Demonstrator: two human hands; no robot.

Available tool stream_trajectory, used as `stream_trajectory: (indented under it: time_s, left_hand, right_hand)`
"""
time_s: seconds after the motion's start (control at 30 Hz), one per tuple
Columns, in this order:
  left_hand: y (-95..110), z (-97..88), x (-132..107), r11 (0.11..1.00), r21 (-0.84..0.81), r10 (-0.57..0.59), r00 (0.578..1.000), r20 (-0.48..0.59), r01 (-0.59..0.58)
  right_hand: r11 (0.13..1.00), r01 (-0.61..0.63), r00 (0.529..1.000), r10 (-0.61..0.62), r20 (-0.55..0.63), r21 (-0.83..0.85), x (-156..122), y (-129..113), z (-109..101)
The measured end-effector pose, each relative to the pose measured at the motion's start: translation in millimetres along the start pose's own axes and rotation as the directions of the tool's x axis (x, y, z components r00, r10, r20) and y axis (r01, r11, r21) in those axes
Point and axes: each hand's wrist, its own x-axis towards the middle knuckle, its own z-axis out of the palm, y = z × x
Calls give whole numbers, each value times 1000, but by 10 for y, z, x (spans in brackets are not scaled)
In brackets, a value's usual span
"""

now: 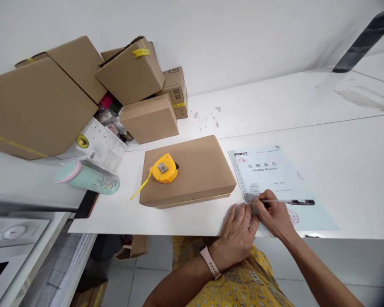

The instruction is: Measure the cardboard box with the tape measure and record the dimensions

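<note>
My right hand (273, 215) is closed in a writing grip around a slim pen (289, 201) with a black end pointing right. Its tip is near the left, lower part of a pale blue printed report (269, 179), which lies flat on the white table. My left hand (238, 228) rests at the table's front edge, back up, fingers laid out, beside the report's lower left corner and touching or almost touching my right hand. Left of it lies a closed cardboard box (195, 170), with a yellow tape measure (164, 169) on top, a short length of its blade pulled out.
Several cardboard boxes (131, 72) are piled at the back left by the wall. A mint green bottle (89, 176) stands near the table's left end, beside a white printed package (105, 145). At the back right rises a dark post (365, 40).
</note>
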Motion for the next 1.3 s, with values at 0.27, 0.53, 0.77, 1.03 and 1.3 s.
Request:
stream_trajectory:
  time_s: [0.27, 0.53, 0.77, 1.03, 1.3]
  left_hand:
    - [-16, -3, 11, 1000, 4, 0, 1000, -8, 0]
    - [-6, 17, -6, 1000, 30, 11, 1000, -17, -11]
    - [-10, 35, 0, 1000, 24, 18, 1000, -13, -17]
    - [-10, 31, -2, 1000, 21, 15, 1000, -12, -15]
    - [-5, 37, -10, 1000, 4, 7, 1000, -19, -7]
  right_hand:
    - [1000, -27, 1000, 27, -7, 15, -2, -5, -11]
    - [1000, -6, 1000, 6, 3, 4, -2, 10, 5]
    - [1000, -7, 1000, 7, 6, 17, 7, -20, -9]
    - [999, -32, 999, 32, -5, 9, 1, -26, -6]
    - [999, -30, 999, 30, -23, 20, -3, -6, -1]
